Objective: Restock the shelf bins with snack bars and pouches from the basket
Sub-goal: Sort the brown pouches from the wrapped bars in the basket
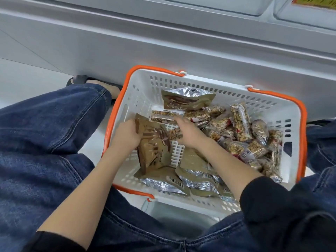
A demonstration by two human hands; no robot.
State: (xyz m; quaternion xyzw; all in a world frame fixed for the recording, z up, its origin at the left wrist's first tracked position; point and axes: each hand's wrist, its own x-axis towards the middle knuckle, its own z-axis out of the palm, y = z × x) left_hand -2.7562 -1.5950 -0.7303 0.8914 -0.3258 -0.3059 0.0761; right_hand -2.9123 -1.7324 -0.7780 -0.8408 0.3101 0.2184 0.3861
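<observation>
- Blue jeans [47, 135] cover the person's legs, spread to either side at the bottom and both edges of the view.
- A dark sandal [80, 80] sits on a foot at the freezer's base.
- A grey cabinet [163, 42], probably a chest freezer, spans the top.
- Pale floor [23, 82] shows on the left.
- Black sleeves [283, 208] reach the forearms.

Pale glossy floor [27, 82] is seen at left, faint tile seams visible. Grey metal shelf base [163, 42] is run across the top. Lighting is even and diffuse.
</observation>
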